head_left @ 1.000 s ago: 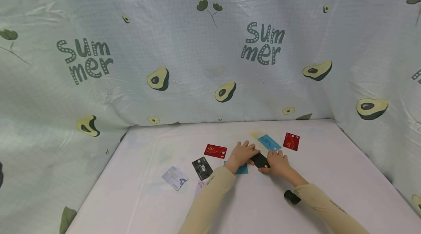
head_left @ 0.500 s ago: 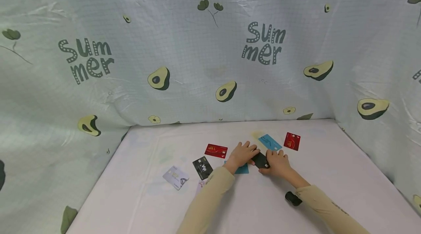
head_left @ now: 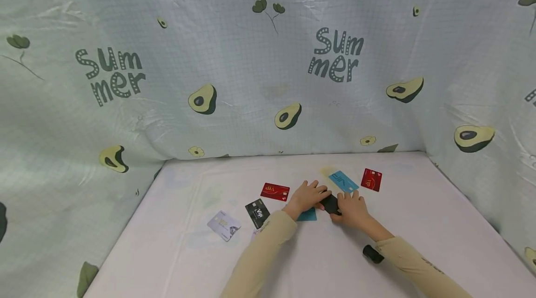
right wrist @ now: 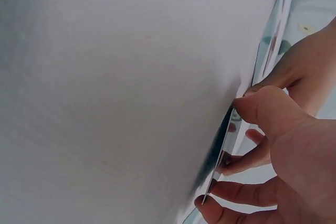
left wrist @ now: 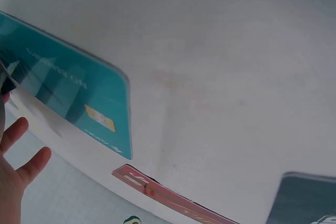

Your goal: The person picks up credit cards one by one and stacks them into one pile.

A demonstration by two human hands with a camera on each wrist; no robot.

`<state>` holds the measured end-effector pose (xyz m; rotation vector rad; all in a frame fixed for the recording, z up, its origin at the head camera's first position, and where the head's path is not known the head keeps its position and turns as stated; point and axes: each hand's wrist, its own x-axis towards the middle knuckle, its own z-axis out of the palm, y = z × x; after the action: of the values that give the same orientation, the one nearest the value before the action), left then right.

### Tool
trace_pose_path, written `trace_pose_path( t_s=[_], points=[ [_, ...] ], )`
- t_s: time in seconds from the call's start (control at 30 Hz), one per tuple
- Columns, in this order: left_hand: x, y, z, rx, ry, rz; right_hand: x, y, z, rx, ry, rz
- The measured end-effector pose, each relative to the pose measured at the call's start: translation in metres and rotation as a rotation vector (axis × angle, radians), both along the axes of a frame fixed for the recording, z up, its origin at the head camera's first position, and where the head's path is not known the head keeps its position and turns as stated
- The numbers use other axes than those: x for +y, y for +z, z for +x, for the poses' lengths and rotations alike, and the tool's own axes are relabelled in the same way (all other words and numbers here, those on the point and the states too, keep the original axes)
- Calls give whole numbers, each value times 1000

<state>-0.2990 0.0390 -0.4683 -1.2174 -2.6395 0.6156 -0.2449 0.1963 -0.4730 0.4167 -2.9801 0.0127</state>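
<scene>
In the head view both hands hold a black card (head_left: 331, 204) just above or on the pale tabletop. My left hand (head_left: 307, 196) grips its left end. On the opposite end, my right hand (head_left: 354, 209) pinches the card between thumb and fingers. The right wrist view shows the card (right wrist: 217, 156) nearly edge-on, with the right thumb at its upper end and fingertips at its lower end. Partly under the left hand lies a blue card (head_left: 309, 215). Behind the right hand is another blue card (head_left: 342, 181). Only part of the left hand (left wrist: 13, 179) shows in the left wrist view.
Two red cards (head_left: 274, 191) (head_left: 371, 180) lie behind the hands. Leftward are a black VIP card (head_left: 257, 213) and a silver card (head_left: 224, 225); another is mostly hidden by the left sleeve (head_left: 261, 256). A small black object (head_left: 372, 254) is beside the right sleeve.
The right hand has shifted slightly left along the black card and now covers the gold chip near its end. The left hand stays almost where it was.
</scene>
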Motion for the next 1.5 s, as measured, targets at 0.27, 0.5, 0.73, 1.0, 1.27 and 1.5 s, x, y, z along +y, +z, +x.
trace_pose_path(
  t_s=[0.27, 0.5, 0.73, 1.0, 1.27, 1.5],
  points=[
    [-2, -4, -2, -12, -37, 17, -1, -2, 2, 13, -1, 17],
    [-3, -6, -4, -18, -61, 42, 2, -1, 4, 54, 38, -18],
    [-5, -2, -2, -41, -60, 63, 7, -1, 4, 107, 73, -33],
    [-9, 1, 0, -46, -80, 91, 10, -3, 1, 102, 66, -42],
    [-12, -2, -1, -25, -85, 95, 12, -3, 1, 135, 81, -53],
    [-14, 1, 6, 21, -102, 110, 12, -2, 3, 140, 86, -47]
  ],
)
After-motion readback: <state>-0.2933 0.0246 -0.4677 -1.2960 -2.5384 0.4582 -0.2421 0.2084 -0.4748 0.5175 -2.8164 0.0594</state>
